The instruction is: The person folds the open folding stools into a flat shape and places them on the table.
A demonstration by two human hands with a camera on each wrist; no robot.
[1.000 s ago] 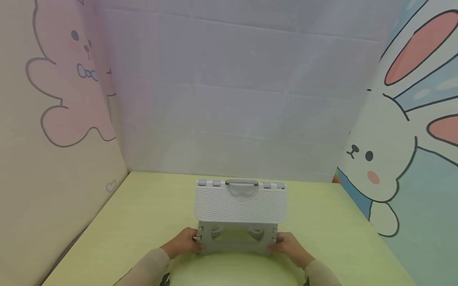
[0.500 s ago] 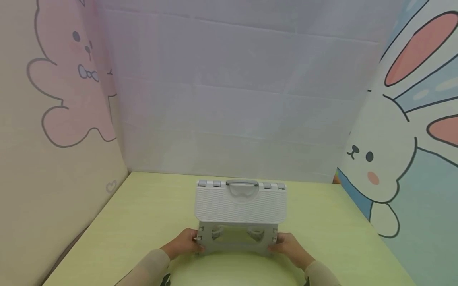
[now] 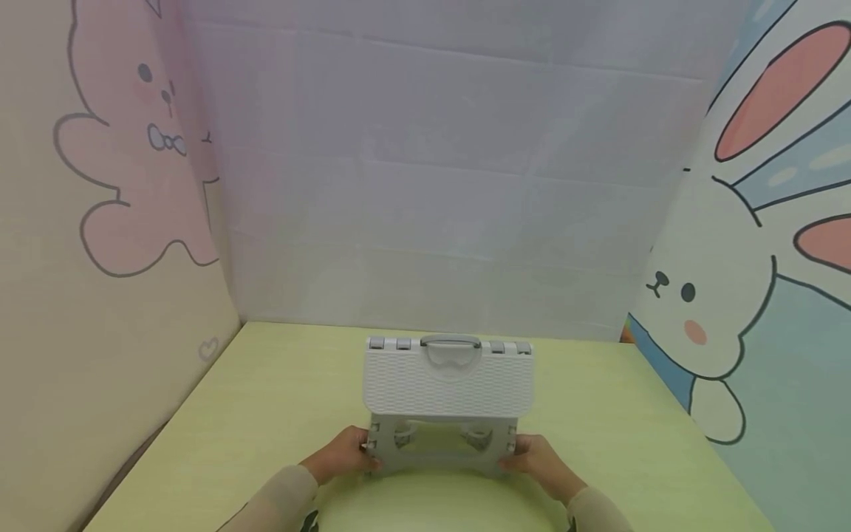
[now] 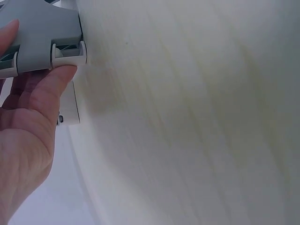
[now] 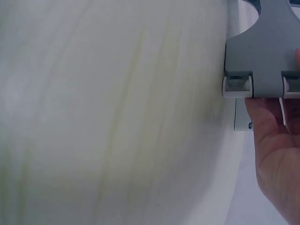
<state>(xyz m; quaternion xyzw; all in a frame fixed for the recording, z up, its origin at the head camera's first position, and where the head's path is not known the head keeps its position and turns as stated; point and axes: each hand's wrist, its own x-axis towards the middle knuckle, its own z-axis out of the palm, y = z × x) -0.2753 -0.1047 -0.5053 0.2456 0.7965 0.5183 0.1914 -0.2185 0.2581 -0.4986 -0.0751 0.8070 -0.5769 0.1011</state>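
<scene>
A white folding step stool [image 3: 448, 380] stands unfolded on the yellow table, its woven-pattern top and grey carry handle [image 3: 450, 340] facing up. My left hand [image 3: 342, 453] grips the left edge of its front leg panel, low down. Opposite it, my right hand [image 3: 541, 464] grips the right edge of the same panel. In the left wrist view, fingers [image 4: 47, 91] lie along the hinged side of the grey leg panel [image 4: 40, 30], with the thumb over its face. The right wrist view has fingers [image 5: 265, 117] against the matching hinges of the panel [image 5: 267, 47]. The stool's far legs are mostly hidden.
The yellow tabletop [image 3: 253, 399] spreads out on both sides of the stool and behind it. A pale sheet [image 3: 425, 177] hangs along the back edge. Cartoon-printed side walls rise at left [image 3: 133, 310] and right [image 3: 778, 384].
</scene>
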